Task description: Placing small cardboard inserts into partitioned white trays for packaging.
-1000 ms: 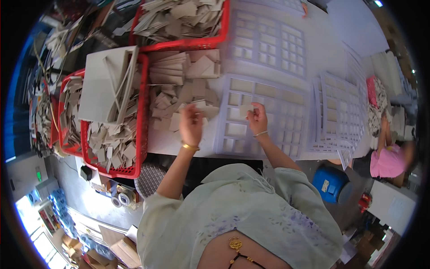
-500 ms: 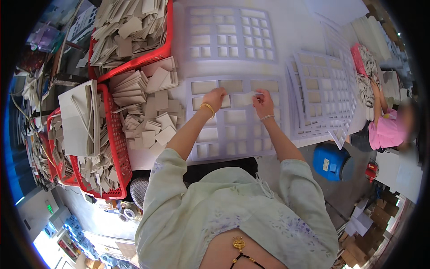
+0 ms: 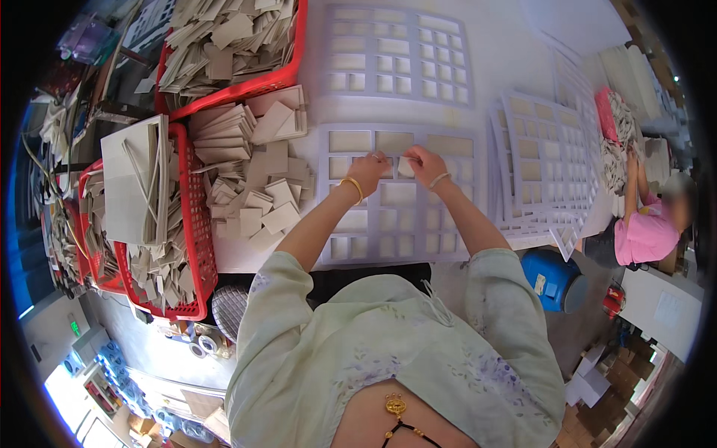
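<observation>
We hold both hands over the white grid frame point(image 3: 396, 198) lying flat on the counter point(image 3: 508, 45). Our left hand point(image 3: 368, 172) rests curled on the frame's upper row, and our right hand point(image 3: 424, 163) pinches a small beige cardboard piece point(image 3: 405, 167) between them, just above an open cell. We judge the step to be seating this piece in its cell; next it needs squaring with the opening and pressing flat. Loose cardboard pieces point(image 3: 258, 187) lie piled to our left, beside a red basket point(image 3: 196, 231).

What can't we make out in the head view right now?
- Card piece between left hand and right hand: mostly hidden by fingers.
- Grid sheet: near edge hidden by forearms and torso.
- Red basket contents: stacked, lower layers hidden.
</observation>
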### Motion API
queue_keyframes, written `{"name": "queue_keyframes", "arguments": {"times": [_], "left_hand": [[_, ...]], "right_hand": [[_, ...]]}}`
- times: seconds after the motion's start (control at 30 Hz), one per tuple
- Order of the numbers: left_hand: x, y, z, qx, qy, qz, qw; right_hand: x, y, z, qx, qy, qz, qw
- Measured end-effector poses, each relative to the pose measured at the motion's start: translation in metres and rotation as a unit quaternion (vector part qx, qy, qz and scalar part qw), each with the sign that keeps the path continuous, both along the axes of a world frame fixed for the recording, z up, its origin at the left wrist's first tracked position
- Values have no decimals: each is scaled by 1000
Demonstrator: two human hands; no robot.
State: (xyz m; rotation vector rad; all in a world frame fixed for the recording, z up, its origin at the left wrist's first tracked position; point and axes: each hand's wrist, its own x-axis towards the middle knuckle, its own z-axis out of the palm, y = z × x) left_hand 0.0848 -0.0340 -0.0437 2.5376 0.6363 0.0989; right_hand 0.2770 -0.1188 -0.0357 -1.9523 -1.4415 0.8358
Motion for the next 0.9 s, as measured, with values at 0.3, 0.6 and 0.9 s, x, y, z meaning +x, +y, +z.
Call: {"name": "queue_keyframes", "arguments": {"times": [0.3,0.6,0.9], "left_hand": [[-58,-46,27,-42,-212,66,974],[-160,-79,51,-32,-255,229,939],[-248,-74,45,46,-195,421,885]], "right_hand": [[-24,-5,5,22,-151,-1,988],[-28,11,22,-25,-410,130,902],[-154,81,15,121,-199,112,966]]}}
